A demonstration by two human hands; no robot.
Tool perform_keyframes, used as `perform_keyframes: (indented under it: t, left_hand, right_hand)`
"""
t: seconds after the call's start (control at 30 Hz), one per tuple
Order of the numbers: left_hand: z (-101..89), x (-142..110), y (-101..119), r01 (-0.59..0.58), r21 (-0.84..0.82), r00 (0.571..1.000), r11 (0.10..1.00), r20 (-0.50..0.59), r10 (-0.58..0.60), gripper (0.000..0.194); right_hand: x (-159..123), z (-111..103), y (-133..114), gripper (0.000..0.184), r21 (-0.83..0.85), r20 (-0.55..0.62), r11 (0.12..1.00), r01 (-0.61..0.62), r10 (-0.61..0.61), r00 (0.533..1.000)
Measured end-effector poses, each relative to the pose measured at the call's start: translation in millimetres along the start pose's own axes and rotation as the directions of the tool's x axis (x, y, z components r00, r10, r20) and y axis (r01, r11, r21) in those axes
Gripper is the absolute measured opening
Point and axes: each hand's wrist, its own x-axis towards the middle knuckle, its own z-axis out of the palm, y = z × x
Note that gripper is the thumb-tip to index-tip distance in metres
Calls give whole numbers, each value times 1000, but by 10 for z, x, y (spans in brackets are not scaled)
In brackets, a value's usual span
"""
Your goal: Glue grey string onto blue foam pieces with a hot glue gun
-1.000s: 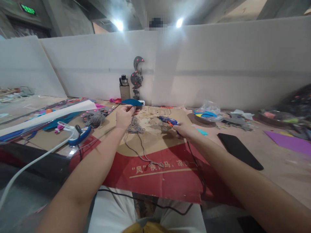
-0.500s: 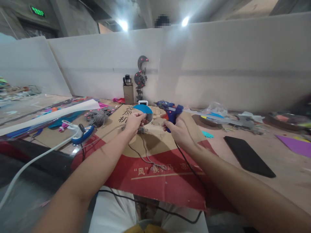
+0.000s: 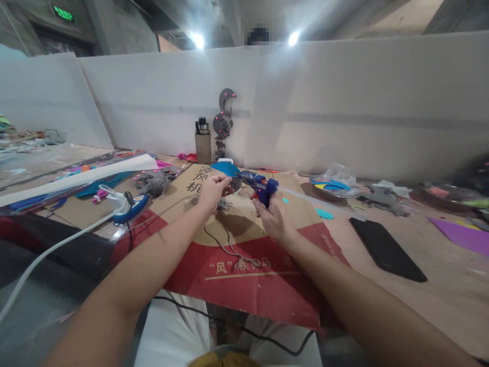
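Note:
Between the fingers of my left hand is a round disc with a blue upper part and a grey lower part. My right hand is wrapped round the handle of a blue glue gun, and a long clear glue stick sticks out of its back. The gun's nozzle points left, close to the disc's right edge; I cannot tell whether it touches. Beneath my left hand, grey yarn lies on a printed cardboard sheet, with loose strands trailing toward me.
A power strip with a white cable is at left, near a grey yarn ball. A bottle stands by the white partition. On the right are a black phone-like slab, a tray and purple sheet.
My right hand has lifted the glue gun off the cardboard and brought it left to the disc. My left hand has shifted right and slightly down with the disc, which now tilts more toward me.

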Motion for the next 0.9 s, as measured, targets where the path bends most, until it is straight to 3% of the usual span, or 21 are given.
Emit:
perform_keyframes:
  t: [0.37, 0.9]
  left_hand:
    - [30, -51, 42, 25, -48, 999, 999, 40, -23, 29]
    - [21, -7, -27, -51, 5, 998, 999, 34, 50, 20]
  right_hand:
    - [12, -29, -19, 29, -85, 38, 995, -60, 63, 997]
    - [20, -17, -107, 31, -230, 34, 970, -80, 90, 995]
